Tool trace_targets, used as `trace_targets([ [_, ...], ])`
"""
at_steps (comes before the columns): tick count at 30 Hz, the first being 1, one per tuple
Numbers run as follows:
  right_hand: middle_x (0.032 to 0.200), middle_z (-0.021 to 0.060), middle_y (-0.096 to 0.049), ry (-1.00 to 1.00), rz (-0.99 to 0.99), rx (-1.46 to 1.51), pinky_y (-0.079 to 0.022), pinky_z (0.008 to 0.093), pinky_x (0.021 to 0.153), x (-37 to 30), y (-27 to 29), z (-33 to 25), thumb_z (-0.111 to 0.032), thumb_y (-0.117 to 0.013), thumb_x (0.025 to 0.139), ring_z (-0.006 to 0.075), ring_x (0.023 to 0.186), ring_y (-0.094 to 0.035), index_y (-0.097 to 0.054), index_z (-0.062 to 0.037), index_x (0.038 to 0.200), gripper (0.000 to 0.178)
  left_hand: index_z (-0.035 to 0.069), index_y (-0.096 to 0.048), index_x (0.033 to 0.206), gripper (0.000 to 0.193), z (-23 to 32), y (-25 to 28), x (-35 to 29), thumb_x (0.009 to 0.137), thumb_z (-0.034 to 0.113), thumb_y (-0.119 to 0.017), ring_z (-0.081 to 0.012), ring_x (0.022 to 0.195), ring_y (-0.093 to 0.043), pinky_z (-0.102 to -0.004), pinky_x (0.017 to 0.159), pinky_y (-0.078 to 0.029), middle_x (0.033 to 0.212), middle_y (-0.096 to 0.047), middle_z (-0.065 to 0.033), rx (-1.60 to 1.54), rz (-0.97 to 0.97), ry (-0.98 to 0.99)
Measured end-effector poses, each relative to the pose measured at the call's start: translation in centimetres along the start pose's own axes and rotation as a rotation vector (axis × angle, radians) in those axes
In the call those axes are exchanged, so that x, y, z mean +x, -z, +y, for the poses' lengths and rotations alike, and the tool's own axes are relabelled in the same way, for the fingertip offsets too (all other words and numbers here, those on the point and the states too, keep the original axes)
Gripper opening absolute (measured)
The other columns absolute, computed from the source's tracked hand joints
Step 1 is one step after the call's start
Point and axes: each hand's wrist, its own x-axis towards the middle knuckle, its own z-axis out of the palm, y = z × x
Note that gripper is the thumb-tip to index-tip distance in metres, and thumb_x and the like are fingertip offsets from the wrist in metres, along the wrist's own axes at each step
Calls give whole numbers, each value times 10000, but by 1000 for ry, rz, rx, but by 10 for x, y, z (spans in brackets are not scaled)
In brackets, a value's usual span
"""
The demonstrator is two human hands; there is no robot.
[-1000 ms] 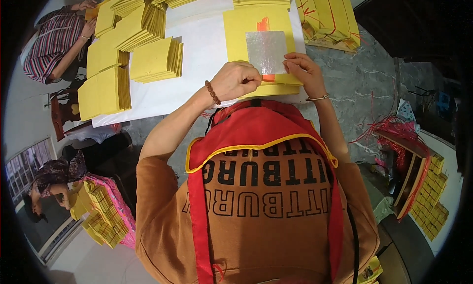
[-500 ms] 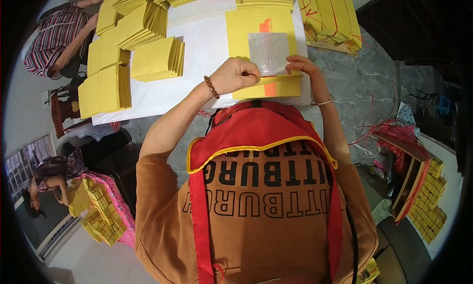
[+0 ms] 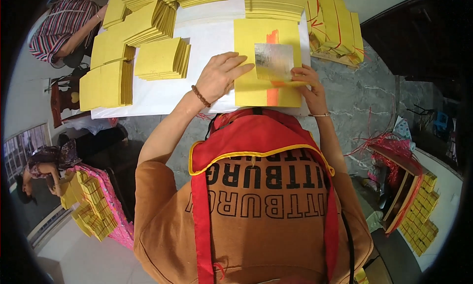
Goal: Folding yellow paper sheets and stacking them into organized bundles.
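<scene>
In front of me on the table lies a stack of yellow paper sheets [image 3: 243, 37] with an orange-red band down its middle. A shiny silver foil square [image 3: 274, 60] rests on it. My left hand [image 3: 219, 78] is open beside the stack's left edge, its fingers stretched toward the foil. At the right edge, my right hand [image 3: 311, 87] pinches the side of a yellow sheet. That sheet's near part is raised and blurred over the lower band. Part of the right fingers' grip is hard to make out.
Folded yellow paper bundles [image 3: 160, 60] stand on the white-covered table [image 3: 207, 35] at left and far side. More tied yellow bundles [image 3: 335, 28] sit beyond the right edge. A person in a striped shirt [image 3: 66, 28] works at far left; another person [image 3: 51, 161] handles yellow paper at left.
My left hand has uncurled from its closed pose at the sheet's near edge and moved left. The raised yellow sheet has shifted and blurred, with my right hand still at its right side.
</scene>
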Motion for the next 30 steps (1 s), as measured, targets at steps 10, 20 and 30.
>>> trace_targets([
  [10, 1025, 56, -645, 167, -278, -489, -397, 340, 862, -14, -1, -46, -160, -666, 775, 219, 1025, -583, -654, -109, 969, 200, 92, -609, 1072, 340, 28, 7, -30, 735, 63, -571, -255, 957, -548, -343, 817, -439, 1063, -604, -96, -282, -6, 36],
  [20, 852, 74, -648, -295, 267, 5, -437, 241, 596, 18, -36, -50, -152, -667, 792, 90, 671, -560, -578, -45, 1142, 377, -26, -626, 880, 239, 6, -24, -3, 865, 201, -555, -98, 504, -455, -277, 489, -388, 578, -529, -45, -921, -36, 876],
  [30, 714, 35, -595, -255, 301, -268, -404, 238, 521, 20, -31, -29, -175, -694, 761, 88, 547, -440, -572, -76, 1187, 454, -24, -613, 870, 184, -1, -32, 6, 846, 155, -578, -69, 535, -444, -250, 481, -366, 628, -543, -18, -1091, -20, 966],
])
